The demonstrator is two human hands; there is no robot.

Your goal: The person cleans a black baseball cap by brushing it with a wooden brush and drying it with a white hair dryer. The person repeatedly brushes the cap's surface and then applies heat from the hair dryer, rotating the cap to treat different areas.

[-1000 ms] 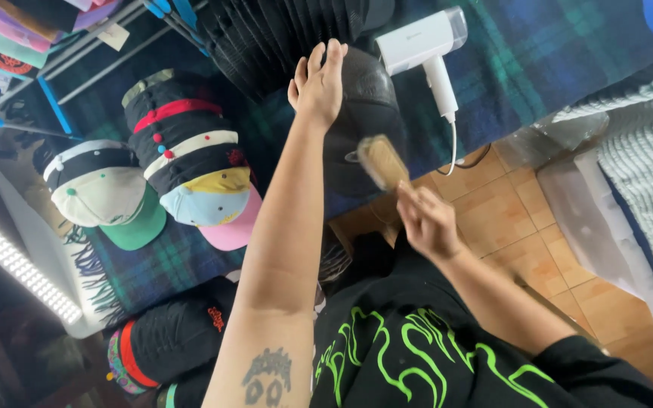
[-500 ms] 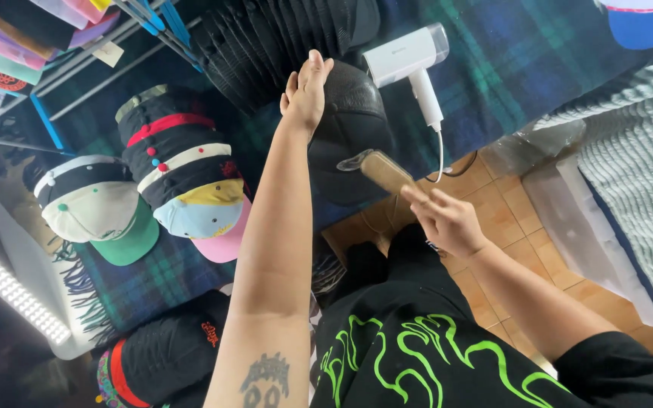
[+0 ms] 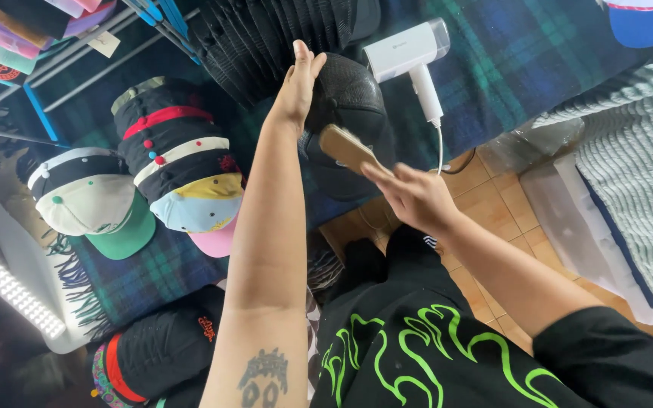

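Since half a second ago, the right hand [image 3: 416, 198] has drawn the tan wooden brush [image 3: 345, 147] slightly lower across the black cap [image 3: 349, 106], while the left hand [image 3: 298, 87] stays pressed against the cap's left side. That dark rounded cap sits at upper centre of the frame, on the plaid-covered bench [image 3: 508, 83]. The left hand is open, fingers straight and together, pointing up, palm flat on the cap, its forearm stretching from the bottom of the frame. The right hand is closed around the brush handle, just right of and below the cap, with the brush head touching the cap's lower front. A white handheld steamer [image 3: 410, 57] lies just right of the cap. A stack of multicoloured caps [image 3: 183, 174] sits at left, well apart.
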